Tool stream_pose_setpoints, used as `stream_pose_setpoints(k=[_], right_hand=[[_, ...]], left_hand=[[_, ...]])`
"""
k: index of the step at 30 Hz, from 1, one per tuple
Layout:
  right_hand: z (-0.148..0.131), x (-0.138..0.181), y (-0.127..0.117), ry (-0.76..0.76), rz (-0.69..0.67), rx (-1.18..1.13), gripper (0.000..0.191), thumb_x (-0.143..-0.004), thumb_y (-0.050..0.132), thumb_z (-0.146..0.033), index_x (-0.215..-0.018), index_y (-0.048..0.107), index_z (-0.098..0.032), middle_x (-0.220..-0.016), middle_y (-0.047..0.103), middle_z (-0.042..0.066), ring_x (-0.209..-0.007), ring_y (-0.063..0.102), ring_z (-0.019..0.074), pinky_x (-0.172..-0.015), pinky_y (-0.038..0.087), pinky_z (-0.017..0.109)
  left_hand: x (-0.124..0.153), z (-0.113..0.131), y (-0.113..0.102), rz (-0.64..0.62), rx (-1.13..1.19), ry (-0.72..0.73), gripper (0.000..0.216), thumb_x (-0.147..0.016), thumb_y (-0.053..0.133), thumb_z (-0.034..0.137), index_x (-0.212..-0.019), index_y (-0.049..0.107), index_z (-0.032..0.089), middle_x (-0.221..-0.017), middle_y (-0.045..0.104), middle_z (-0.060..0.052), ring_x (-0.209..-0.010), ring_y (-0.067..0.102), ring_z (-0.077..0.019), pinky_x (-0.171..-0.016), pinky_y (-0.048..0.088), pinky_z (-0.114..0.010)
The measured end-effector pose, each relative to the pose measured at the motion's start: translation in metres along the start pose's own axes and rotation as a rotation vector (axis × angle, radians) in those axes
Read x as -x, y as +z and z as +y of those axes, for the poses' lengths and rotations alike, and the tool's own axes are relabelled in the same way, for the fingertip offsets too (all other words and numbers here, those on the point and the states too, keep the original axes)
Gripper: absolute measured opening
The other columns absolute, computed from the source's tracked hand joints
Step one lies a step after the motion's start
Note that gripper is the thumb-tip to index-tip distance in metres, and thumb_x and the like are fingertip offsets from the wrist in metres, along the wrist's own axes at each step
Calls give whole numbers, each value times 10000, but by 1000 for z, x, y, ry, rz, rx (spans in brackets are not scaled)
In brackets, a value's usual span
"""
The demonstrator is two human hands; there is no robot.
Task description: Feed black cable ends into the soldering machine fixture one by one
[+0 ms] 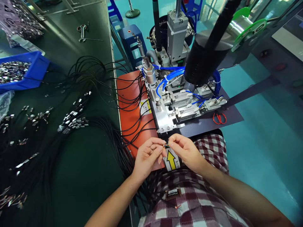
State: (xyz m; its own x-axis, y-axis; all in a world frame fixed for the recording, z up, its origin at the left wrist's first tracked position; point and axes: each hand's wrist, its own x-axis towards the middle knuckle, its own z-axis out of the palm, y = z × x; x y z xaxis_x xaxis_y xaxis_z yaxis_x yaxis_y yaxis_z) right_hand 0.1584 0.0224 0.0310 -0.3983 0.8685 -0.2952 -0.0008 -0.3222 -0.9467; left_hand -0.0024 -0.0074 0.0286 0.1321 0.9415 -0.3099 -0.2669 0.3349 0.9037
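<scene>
Left hand [148,154]: pinching thin multicoloured wires [167,145], look!
Right hand [186,152]: pinching them too, thumb against forefinger.
Wires: between both hands, near the tip of the flat yellow arrow [171,161].
Black cables [110,128]: slim, smooth, looping across the orange panel [127,117].

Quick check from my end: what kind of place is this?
Likely a cable-assembly workshop: there is a machine with blue tubes, black cables with metal ends on the table, and a blue bin of small metal parts.
</scene>
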Motion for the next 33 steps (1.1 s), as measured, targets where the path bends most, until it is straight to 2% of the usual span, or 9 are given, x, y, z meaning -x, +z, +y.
stream_pose_setpoints(k=[3, 6, 9, 13, 16, 19, 25, 29, 33], right_hand=[[1, 5, -1, -227, 80, 312, 140, -930, 481, -260, -810, 515, -196, -742, 494, -3, -649, 464, 131, -597, 382, 264], [3, 10, 0, -478, 129, 640, 128, -931, 483, -215, -809, 519, -198, -768, 546, 21, -682, 502, 148, -638, 384, 287], [1, 11, 0, -598, 137, 824, 135, -927, 493, -202, -795, 522, -198, -724, 570, 22, -650, 505, 157, -623, 375, 297], [-9, 9, -7, -501, 61, 780, 148, -933, 481, -224, -797, 530, -197, -745, 562, 22, -642, 502, 149, -604, 381, 287], [-10, 8, -10, -324, 9, 541, 160, -944, 461, -240, -802, 524, -201, -774, 535, 11, -659, 496, 135, -606, 399, 265], [-3, 8, -7, -183, 31, 285, 172, -947, 467, -285, -804, 510, -201, -733, 488, -8, -642, 458, 126, -592, 399, 251], [1, 6, 5, -31, 17, 2, 238, -917, 515, -402, -795, 497, -198, -673, 407, -32, -588, 381, 112, -528, 350, 237], [0, 9, 9, -96, 58, 77, 195, -942, 480, -344, -812, 504, -201, -699, 439, -22, -597, 405, 115, -544, 367, 243], [5, 13, 12, -417, 179, 468, 114, -933, 494, -229, -829, 531, -202, -765, 539, 15, -673, 494, 141, -622, 392, 280]], left_hand=[[0, 0, 1, 27, -10, -22, 207, -850, 634, 321, -948, 601, 142, -656, 645, -11, -447, 463, -50, -476, 354, -183], [1, 0, 5, 73, -16, -32, 200, -841, 646, 314, -938, 603, 145, -656, 631, 1, -464, 480, -51, -488, 366, -184], [4, 1, 9, 122, -63, -37, 206, -826, 661, 321, -917, 611, 143, -621, 606, 16, -466, 477, -55, -471, 366, -180], [6, 3, 12, 142, -116, -22, 204, -820, 668, 317, -914, 616, 143, -645, 626, 1, -486, 488, -60, -465, 371, -174], [6, 4, 11, 121, -92, -14, 208, -821, 666, 321, -915, 618, 141, -652, 638, -8, -481, 486, -61, -474, 383, -180], [5, 3, 8, 97, -40, 7, 210, -827, 660, 328, -919, 618, 145, -653, 645, -11, -467, 481, -60, -472, 385, -185], [3, -5, 1, 60, 42, 60, 158, -861, 627, 286, -954, 606, 160, -681, 666, -13, -479, 494, -62, -489, 390, -186], [4, -7, 1, 57, 62, 79, 140, -871, 614, 262, -966, 600, 161, -707, 668, -19, -499, 510, -64, -506, 396, -190], [7, -6, 5, 107, 35, 98, 123, -873, 612, 247, -969, 603, 171, -690, 637, 4, -518, 519, -66, -530, 412, -194]])
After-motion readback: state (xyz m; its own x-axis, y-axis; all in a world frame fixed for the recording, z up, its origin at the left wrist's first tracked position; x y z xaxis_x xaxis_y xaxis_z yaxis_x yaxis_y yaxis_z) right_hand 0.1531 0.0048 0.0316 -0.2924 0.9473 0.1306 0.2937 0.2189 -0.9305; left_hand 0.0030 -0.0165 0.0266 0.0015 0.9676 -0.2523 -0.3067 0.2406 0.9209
